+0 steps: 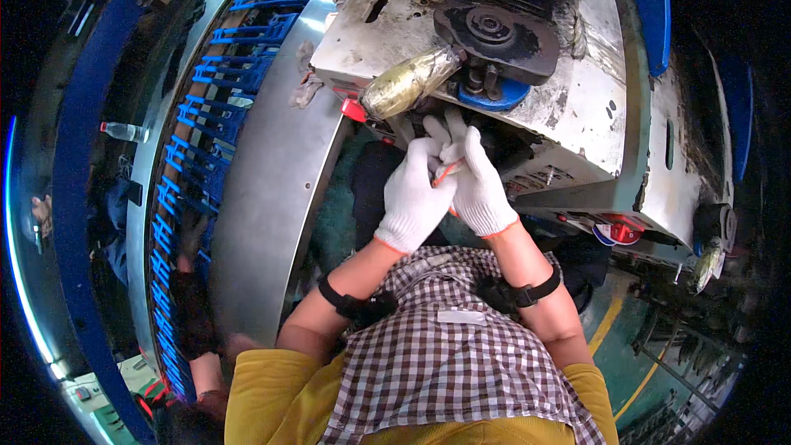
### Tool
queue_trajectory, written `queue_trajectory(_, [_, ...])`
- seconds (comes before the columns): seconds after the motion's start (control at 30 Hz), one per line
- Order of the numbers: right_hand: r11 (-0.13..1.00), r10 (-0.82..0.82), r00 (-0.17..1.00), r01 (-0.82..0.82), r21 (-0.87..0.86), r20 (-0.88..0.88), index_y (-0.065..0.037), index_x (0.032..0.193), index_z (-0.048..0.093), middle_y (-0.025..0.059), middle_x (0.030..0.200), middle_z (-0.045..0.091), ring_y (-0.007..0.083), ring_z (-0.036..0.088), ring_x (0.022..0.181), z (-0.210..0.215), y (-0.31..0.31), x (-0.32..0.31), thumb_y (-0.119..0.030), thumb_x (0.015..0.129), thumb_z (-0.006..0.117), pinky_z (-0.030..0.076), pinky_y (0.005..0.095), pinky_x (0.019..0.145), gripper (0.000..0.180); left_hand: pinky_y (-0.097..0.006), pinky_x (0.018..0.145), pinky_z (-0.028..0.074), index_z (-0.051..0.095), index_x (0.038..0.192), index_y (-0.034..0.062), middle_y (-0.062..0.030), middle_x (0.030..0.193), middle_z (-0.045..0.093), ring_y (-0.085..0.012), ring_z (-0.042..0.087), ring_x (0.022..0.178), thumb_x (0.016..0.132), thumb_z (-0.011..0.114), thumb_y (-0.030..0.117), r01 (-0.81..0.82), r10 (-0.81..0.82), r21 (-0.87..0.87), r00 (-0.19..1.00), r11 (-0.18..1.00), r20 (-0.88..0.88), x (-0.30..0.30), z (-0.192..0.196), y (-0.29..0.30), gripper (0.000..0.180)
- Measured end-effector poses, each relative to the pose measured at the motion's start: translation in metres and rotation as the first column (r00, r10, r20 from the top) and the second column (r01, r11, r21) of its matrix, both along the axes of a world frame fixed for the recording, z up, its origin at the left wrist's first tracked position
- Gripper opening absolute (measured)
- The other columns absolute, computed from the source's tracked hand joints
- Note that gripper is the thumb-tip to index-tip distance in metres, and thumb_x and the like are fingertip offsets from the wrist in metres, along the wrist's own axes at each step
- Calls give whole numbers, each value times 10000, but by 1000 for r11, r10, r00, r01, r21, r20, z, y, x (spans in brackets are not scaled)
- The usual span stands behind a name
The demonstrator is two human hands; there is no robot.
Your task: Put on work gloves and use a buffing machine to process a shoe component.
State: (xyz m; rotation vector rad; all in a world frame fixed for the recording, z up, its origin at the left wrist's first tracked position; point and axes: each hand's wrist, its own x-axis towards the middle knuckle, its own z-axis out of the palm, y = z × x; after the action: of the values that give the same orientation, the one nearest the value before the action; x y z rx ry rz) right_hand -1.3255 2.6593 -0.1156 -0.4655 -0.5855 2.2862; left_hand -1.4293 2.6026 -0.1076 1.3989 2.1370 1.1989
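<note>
1. At the middle of the view, both forearms rise from the lower edge and converge, each with a black strap (356,305) around it below the elbow
2. Left hand (414,194), in a white knit glove with an orange cuff, is curled with its fingers bent inward toward the other hand
3. Right hand (480,185), gloved alike, presses against the left one; two of its fingers point up toward the machine, the rest are folded
4. Between the two gloves sits a small orange tool (446,171), pinched where the fingertips meet; which hand bears most of it cannot be told
5. Just above the hands lies a shiny gold-wrapped roll (408,82), tilted, beside a black round disc (493,31) on a grimy metal machine housing (577,107)
6. To the left curves a wide grey metal ring (276,189), lined on its outer side with a row of blue clips (206,115)
7. Below, a checked apron (453,363) covers a yellow shirt (272,395)
</note>
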Motion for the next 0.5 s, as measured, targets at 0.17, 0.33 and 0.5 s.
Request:
queue_trajectory(0.17, [985,24,922,-87,-147,-386,-75,1661,136,159,1714,203,355,193,1574,16,-7,13,-765,973,385,174,533,1279,1006,-425,673,544,633,985,70,-128,856,638,-323,669,759,813,739,77,97,-59,142,967,985,-249,-37,15,-1,202])
queue_trajectory(0.33, [955,22,755,-211,-210,-655,-146,1604,282,145,1585,344,386,360,1426,18,0,23,-826,860,528,328,556,1166,1038,-352,939,521,556,1320,-23,-145,1191,644,-208,650,1061,1010,645,245,59,-203,283,834,957,513,-18,13,-38,420])
queue_trajectory(0.5, [925,41,788,-263,-276,-614,-137,1498,401,110,1414,463,333,493,1234,15,-14,19,-764,864,610,434,516,1055,916,-359,1011,491,569,1318,-40,-151,1271,633,-229,623,1183,1105,436,287,34,-219,233,490,972,844,-16,-1,-31,412])
